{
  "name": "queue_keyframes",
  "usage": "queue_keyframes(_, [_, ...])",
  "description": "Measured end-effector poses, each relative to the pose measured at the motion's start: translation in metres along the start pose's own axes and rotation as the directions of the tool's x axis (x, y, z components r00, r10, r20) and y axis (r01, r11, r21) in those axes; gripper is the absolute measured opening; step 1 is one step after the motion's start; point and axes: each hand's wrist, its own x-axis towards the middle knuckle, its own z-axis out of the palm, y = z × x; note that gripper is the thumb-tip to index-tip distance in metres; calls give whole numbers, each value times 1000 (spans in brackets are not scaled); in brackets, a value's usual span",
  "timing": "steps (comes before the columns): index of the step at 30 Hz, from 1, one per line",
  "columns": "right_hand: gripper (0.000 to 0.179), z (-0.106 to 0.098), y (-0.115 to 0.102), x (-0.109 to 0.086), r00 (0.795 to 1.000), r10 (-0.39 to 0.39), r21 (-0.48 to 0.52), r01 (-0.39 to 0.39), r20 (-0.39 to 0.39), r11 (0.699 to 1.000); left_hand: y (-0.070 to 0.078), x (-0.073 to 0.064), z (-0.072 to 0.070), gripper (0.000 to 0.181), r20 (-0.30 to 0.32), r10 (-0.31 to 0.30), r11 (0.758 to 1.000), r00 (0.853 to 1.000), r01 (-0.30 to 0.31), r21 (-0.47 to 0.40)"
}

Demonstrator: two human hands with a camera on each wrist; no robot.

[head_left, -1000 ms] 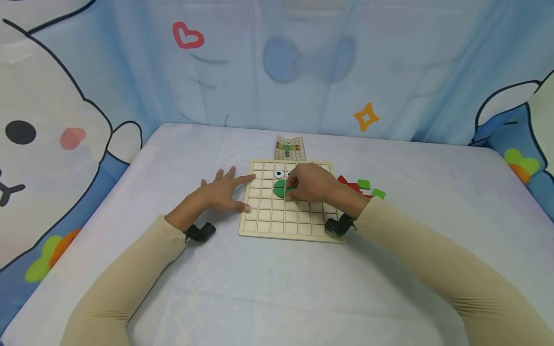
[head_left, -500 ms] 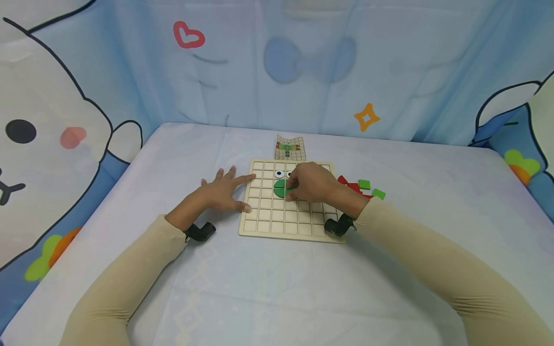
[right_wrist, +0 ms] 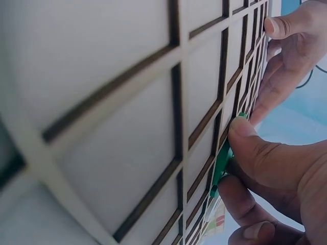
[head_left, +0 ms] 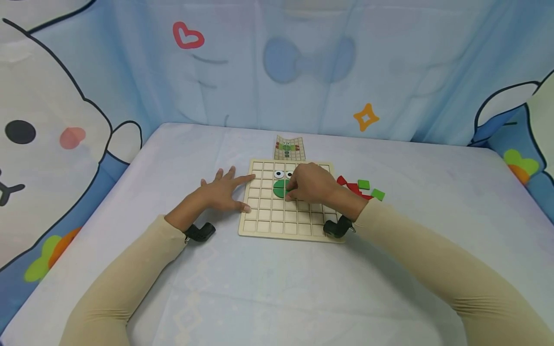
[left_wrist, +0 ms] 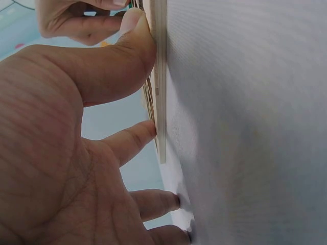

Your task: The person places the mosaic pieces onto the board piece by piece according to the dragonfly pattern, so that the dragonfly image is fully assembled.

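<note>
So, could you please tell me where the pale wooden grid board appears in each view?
Head: near the picture's centre, the pale wooden grid board lies flat.
Left wrist: upper middle, its side edge running down as a narrow strip.
Right wrist: close up, its square cells filling the left and much of the middle.
Shared landmark: the person's bare left hand, at the board's edge every time.

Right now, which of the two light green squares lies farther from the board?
The right square in the head view, visibly turned askew; the left square sits straighter and closer to the board.
</note>
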Motion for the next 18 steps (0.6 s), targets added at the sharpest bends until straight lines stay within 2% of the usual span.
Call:
queue_keyframes(11, [20,4,-8,1,1000,19,-37,-19,-7,999,-1,0,0,90,3,-5,1000,1000,5,-9])
queue_keyframes(18, [22,0,-15,-4,1000,15,-17,-15,0,1000,2,-1,-1,90,9,-13,1000,1000,13,-10])
